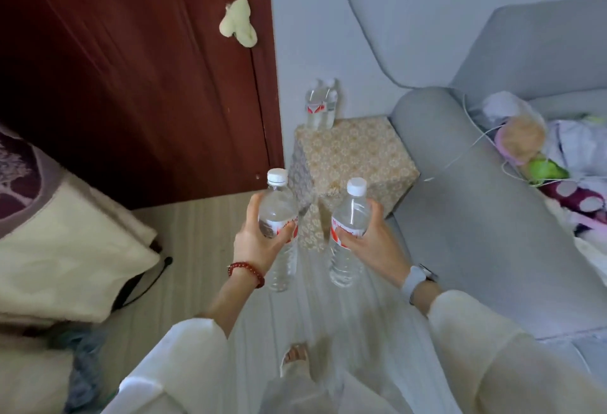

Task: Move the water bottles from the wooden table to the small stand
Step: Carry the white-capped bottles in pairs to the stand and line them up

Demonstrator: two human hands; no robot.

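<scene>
The left hand (259, 243) is wrapped around the middle of a clear plastic water bottle with a white screw cap and a red-and-white label (279, 216), thumb on the near-left side and fingers curled over the label. The bottle stands nearly upright in the grip, with its base hanging free below the palm. A red beaded bracelet (246, 271) circles that wrist, and a cream sleeve (184, 358) covers the forearm behind it.

Just beside it, to the right and apart from it, the right hand (369, 243) grips a second clear plastic bottle of the same kind (349, 220) around its labelled waist, also close to upright, cap leaning slightly away. A pale grey wristwatch (415, 282) sits on that wrist.

Directly beyond both hands stands a small box-shaped stand covered in gold floral patterned fabric (358, 154). Its top lies just past the two caps. At the far-left corner of that top, well beyond the hands, two more clear water bottles (321, 105) stand upright, touching each other, against a pale wall.

Right of the right hand runs the rounded arm of a grey upholstered sofa (460, 183), with soft toys and cloth piled on its seat. Left of the left hand, beyond the light wooden floor (197, 236), is a dark red wooden door (147, 68). Nearer on that side lie folded cream blankets (65, 249).
</scene>
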